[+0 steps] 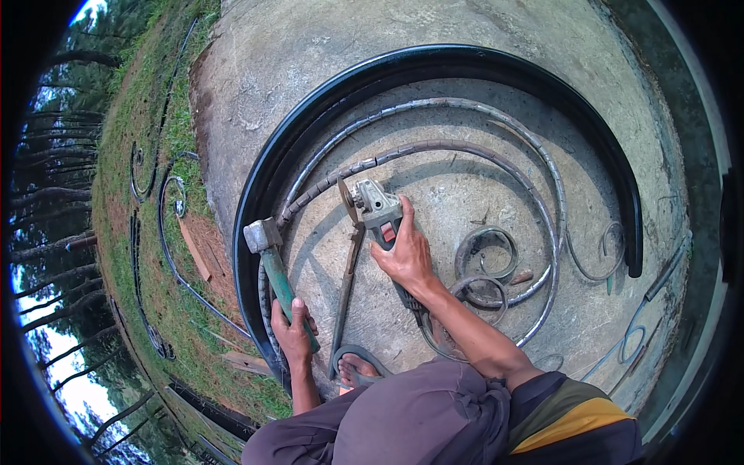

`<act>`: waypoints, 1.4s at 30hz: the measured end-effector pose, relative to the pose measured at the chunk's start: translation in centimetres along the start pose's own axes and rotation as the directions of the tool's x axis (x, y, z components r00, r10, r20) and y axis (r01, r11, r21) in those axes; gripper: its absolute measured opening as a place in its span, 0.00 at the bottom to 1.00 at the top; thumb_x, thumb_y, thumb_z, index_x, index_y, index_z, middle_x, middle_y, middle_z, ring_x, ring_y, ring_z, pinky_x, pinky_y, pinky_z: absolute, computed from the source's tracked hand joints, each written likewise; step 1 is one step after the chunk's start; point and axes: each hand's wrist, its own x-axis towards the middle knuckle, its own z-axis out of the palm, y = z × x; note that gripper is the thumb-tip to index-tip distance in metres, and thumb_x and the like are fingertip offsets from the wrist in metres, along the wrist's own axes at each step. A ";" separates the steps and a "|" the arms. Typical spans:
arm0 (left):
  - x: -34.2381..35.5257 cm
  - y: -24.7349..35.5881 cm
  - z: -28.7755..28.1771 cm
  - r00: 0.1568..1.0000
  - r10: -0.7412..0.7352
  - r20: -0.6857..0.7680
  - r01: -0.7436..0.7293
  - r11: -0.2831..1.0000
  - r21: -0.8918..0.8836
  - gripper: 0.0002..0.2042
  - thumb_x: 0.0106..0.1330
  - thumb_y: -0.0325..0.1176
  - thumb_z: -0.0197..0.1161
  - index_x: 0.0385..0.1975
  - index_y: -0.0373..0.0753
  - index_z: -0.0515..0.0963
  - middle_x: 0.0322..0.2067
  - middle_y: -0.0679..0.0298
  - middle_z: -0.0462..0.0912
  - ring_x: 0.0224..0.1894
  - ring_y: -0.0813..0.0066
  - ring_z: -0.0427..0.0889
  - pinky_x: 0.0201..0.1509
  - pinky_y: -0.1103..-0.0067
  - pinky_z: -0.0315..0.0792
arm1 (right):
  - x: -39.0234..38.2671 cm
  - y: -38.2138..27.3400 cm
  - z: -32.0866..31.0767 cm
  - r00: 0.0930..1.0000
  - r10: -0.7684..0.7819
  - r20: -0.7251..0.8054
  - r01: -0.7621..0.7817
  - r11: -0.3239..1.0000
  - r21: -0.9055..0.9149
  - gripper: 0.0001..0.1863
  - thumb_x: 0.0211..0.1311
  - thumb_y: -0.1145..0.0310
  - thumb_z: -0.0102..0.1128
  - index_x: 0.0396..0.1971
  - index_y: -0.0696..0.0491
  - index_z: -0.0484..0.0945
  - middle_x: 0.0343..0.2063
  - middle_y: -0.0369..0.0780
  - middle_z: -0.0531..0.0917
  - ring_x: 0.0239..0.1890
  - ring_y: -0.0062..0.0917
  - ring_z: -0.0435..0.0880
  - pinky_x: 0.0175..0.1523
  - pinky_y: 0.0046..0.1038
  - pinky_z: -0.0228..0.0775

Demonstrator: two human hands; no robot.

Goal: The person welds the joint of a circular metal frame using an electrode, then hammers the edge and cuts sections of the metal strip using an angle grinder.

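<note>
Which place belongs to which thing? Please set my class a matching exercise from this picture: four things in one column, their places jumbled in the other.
Things
1. Hammer
2. Angle grinder
3. Thick black curved piece
4. Wooden plank

Places
A. In the right hand
B. On the ground left of the concrete
C. In the left hand
D. Arching around thinner bent rods

Pairs: 1-C, 2-A, 3-D, 4-B

A concrete slab (271,85) carries 1 black arc (443,56) and curved strips (446,145).
</note>
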 end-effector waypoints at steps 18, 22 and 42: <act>0.2 -0.3 0.0 1.000 -0.016 0.000 0.016 1.000 -0.006 0.16 0.74 0.45 0.61 0.34 0.39 0.68 0.20 0.68 0.70 0.14 0.81 0.71 0.16 0.83 0.66 | 0.7 -0.6 0.2 1.000 -0.006 -0.016 0.006 1.000 -0.007 0.55 0.55 0.67 0.71 0.74 0.56 0.40 0.41 0.59 0.82 0.42 0.56 0.85 0.49 0.50 0.78; 0.2 -0.1 0.2 1.000 -0.017 -0.001 0.017 1.000 -0.004 0.16 0.74 0.45 0.61 0.33 0.39 0.68 0.20 0.68 0.70 0.14 0.81 0.71 0.16 0.82 0.66 | 0.9 -0.2 0.9 0.996 -0.042 -0.080 0.037 0.997 -0.067 0.56 0.54 0.68 0.72 0.74 0.55 0.40 0.40 0.56 0.82 0.41 0.54 0.85 0.49 0.49 0.79; 0.3 0.1 0.4 1.000 -0.021 0.004 0.021 1.000 -0.007 0.16 0.74 0.45 0.61 0.33 0.39 0.68 0.20 0.67 0.71 0.15 0.80 0.72 0.17 0.82 0.67 | 0.8 -0.1 0.7 1.000 0.021 -0.015 -0.021 0.999 -0.026 0.56 0.54 0.66 0.72 0.74 0.54 0.39 0.42 0.60 0.81 0.41 0.56 0.84 0.49 0.52 0.77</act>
